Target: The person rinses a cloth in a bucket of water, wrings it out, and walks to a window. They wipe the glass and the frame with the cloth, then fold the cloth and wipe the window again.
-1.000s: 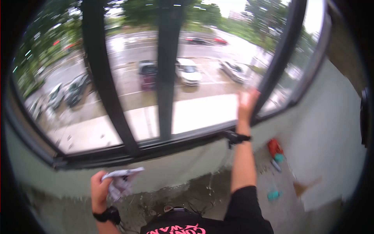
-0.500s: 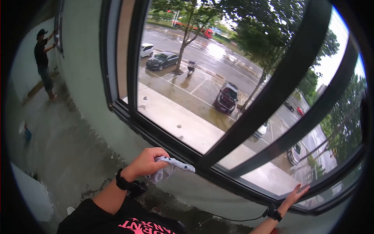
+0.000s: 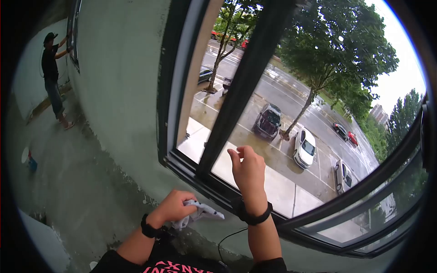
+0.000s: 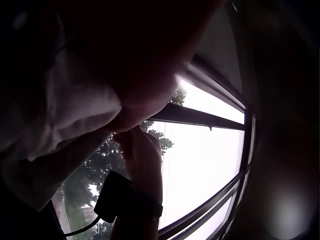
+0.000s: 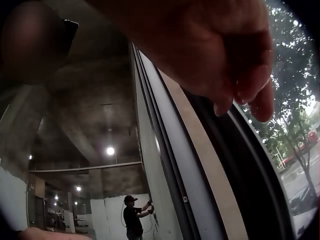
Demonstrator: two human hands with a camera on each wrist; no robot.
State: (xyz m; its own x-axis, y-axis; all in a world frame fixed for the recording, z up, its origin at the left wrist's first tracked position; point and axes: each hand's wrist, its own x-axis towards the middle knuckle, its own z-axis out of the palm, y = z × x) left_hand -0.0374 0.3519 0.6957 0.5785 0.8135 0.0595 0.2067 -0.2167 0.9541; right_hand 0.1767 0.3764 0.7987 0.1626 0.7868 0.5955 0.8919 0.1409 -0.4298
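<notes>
My left hand [image 3: 172,210] grips a crumpled white cloth [image 3: 207,211] with dark marks, low in front of the wall under the window. In the left wrist view the cloth [image 4: 80,102] is dim and blurred, hanging from the fingers. Raised before the glass is my right hand [image 3: 249,170], empty, its fingers loosely bent. It is close to the dark upright bar of the window sash [image 3: 236,98]. The right wrist view shows this hand [image 5: 220,55] from beneath, fingertips overlapping the dark window frame [image 5: 240,155].
Along the left wall, another person [image 3: 51,75] stands at a farther window. A white and blue container [image 3: 31,161] is on the wet concrete floor [image 3: 86,182]. A black cable [image 3: 223,241] hangs below the right wrist. Outside are parked cars and trees.
The view has swung left along the window. My right hand has left the lower right of the window frame and come left, near the upright bar. The left hand keeps holding the cloth.
</notes>
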